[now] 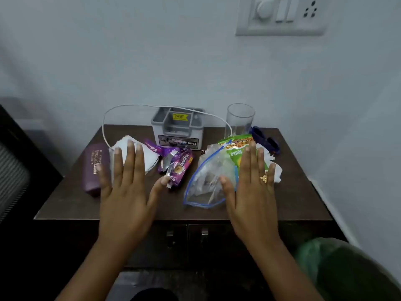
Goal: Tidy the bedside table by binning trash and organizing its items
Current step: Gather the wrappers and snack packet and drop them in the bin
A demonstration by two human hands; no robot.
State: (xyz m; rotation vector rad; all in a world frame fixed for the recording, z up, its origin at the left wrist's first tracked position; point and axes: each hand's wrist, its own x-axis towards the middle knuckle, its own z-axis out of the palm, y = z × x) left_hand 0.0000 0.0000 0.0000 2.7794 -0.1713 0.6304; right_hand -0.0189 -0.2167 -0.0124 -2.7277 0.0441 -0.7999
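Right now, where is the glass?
In the head view, the glass stands at the back right of the table, between the organizer and the sunglasses.

Dark wooden bedside table [293, 192] before me: crumpled white tissue [149, 158] left, torn purple biscuit wrapper [180, 168] centre, clear blue-edged zip bag [206, 181] and green snack packet [233, 148] right.
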